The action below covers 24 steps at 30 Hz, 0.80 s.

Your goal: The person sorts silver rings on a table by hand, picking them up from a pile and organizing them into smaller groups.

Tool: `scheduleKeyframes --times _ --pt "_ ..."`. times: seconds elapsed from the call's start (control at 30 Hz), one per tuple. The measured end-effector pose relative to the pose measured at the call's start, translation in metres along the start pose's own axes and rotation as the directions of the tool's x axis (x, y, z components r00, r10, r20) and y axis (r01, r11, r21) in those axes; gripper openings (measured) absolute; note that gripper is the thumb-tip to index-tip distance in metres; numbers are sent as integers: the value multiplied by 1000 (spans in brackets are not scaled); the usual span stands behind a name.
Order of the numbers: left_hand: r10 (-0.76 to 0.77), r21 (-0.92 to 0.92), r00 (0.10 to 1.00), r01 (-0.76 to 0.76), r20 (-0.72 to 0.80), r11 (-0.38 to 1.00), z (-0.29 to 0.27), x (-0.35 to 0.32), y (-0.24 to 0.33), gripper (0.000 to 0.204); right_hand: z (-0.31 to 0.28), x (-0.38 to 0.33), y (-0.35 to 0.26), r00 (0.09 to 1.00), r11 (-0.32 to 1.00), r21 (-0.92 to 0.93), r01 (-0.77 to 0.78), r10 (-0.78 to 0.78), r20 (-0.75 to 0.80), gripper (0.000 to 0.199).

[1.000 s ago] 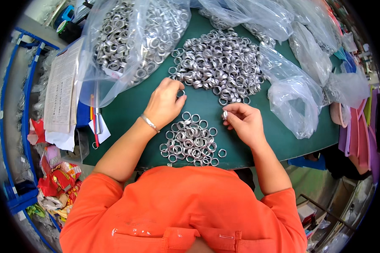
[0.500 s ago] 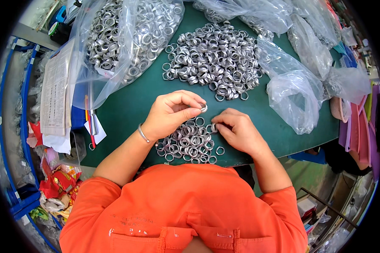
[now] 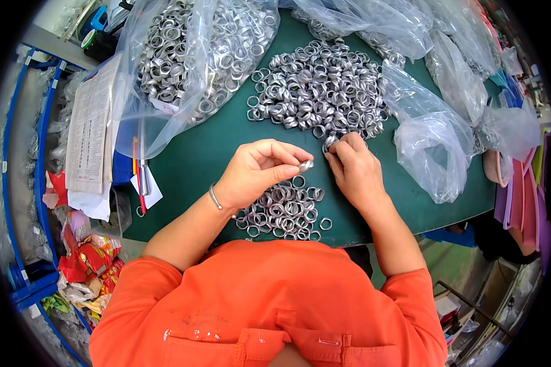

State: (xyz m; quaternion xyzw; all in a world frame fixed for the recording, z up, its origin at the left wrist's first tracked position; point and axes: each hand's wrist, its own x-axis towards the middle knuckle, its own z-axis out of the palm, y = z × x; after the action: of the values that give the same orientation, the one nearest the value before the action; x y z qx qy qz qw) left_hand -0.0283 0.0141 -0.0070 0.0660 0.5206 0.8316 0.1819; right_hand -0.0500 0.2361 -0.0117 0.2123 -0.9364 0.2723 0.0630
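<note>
Apparently, step in hand: single pieces were being picked off the big pile (image 3: 318, 92) and gathered at the small pile (image 3: 284, 211).
Left hand (image 3: 248, 174): fingers gripped one ring (image 3: 306, 165) near the small pile's far edge.
Right hand (image 3: 358, 168): fingers bent at another ring (image 3: 330, 142) on the big pile's near edge; grip could not be told.
Tabletop (image 3: 196, 165): carried both piles.
Next move: seemed to call for a sure right pinch.
Versus earlier frame: right hand had been beside the small pile; left had already held a ring.
</note>
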Motion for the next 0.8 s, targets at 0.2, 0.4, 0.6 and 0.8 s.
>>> scheduleKeyframes --times 0.2,0.4,0.6,0.8 --pt "53 -2 998 -53 14 999 2 1 0 10 2 -9 2 992 970 243 23 7 -123 12" --pt "123 152 992 -119 -13 981 3 1 1 10 -2 -11 3 999 989 148 18 -11 -52 13" --pt "74 784 891 -431 448 447 -3 6 9 10 1 -16 0 982 915 388 -111 160 -97 15" --pt "154 868 909 -417 388 270 8 27 2 22 -11 -23 4 831 306 812 -497 436 345 14"
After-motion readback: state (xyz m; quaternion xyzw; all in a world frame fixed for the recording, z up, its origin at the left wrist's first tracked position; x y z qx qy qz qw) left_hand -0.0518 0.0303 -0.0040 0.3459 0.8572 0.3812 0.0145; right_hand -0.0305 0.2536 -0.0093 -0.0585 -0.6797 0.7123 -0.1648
